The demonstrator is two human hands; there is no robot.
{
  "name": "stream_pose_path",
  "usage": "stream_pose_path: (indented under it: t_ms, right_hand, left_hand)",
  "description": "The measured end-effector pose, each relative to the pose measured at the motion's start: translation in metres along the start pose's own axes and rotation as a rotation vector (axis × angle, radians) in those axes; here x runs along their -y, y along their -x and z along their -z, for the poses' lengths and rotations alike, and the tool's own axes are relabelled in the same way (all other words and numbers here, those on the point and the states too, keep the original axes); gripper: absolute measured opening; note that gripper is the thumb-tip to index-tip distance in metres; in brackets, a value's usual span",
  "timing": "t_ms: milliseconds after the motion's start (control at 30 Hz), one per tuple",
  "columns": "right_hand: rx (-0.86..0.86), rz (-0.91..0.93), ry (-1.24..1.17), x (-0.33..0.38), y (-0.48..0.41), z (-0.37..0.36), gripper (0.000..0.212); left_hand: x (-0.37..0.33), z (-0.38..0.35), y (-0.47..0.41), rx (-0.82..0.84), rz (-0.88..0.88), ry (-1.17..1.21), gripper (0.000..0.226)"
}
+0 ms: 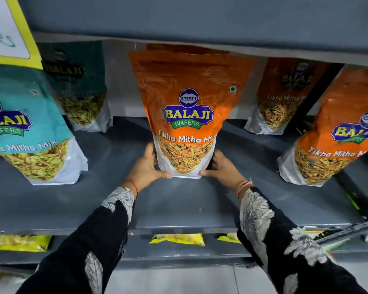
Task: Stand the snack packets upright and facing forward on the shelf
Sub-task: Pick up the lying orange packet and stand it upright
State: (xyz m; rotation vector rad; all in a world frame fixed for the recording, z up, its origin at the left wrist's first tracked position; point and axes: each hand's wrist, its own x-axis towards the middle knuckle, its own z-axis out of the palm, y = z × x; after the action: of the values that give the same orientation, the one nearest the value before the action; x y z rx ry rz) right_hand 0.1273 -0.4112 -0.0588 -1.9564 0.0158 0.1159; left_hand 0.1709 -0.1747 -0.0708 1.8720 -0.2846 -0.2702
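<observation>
An orange Tikha Mitha Mix packet (187,107) stands upright in the middle of the grey shelf (179,209), label facing me. My left hand (147,166) grips its lower left corner and my right hand (223,168) grips its lower right corner. Another orange packet (179,47) shows just behind its top. A teal packet (28,128) stands at the front left, with a dark green one (79,85) behind it. At the right, one orange packet (336,132) leans at the front and another (283,96) stands at the back.
The shelf above (200,24) overhangs the packet tops. A white and yellow label (6,28) hangs at the upper left. Yellow packets (176,238) lie on the lower shelf. Bare shelf surface lies in front of the middle packet.
</observation>
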Motion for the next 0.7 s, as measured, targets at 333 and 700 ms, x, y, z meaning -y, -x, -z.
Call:
stream_pose_path:
  t_ms: [333, 700]
  right_hand:
    - [-0.115, 0.004, 0.203, 0.007, 0.032, -0.023, 0.071]
    - [-0.092, 0.013, 0.271, -0.005, 0.111, -0.043, 0.059]
  left_hand:
    - [-0.001, 0.004, 0.036, -0.042, -0.014, -0.106, 0.084]
    - [0.018, -0.015, 0.121, -0.075, -0.047, -0.190, 0.079]
